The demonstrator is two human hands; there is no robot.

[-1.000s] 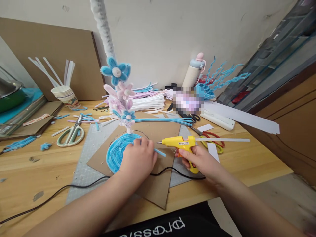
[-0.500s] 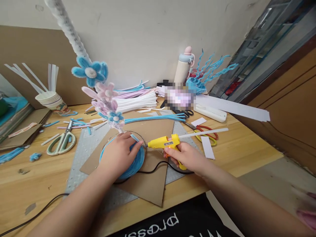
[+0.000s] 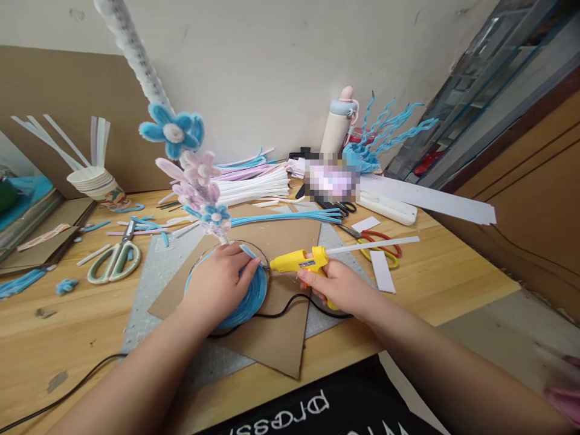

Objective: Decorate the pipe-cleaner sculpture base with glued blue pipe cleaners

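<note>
My left hand point(image 3: 220, 284) lies over a blue coiled pipe-cleaner disc point(image 3: 254, 296) on a cardboard sheet point(image 3: 272, 338). Its fingers pinch the loose blue pipe-cleaner end point(image 3: 248, 251) at the disc's rim. My right hand point(image 3: 342, 289) grips a yellow glue gun point(image 3: 301, 261). The nozzle points left and nearly touches the disc edge beside my left fingertips. A stem of blue and pink pipe-cleaner flowers point(image 3: 190, 169) rises from the disc's far side.
A black cord point(image 3: 290, 309) runs from the gun across the cardboard. Green scissors point(image 3: 115, 261) lie to the left, red and yellow scissors point(image 3: 376, 246) to the right. Pipe-cleaner bundles point(image 3: 254, 181), paper cups point(image 3: 93, 180) and a bottle point(image 3: 338, 124) stand at the back.
My left hand slid from the disc's right side onto its top and pinched the loose end. The glue gun moved left until its nozzle reached the disc edge.
</note>
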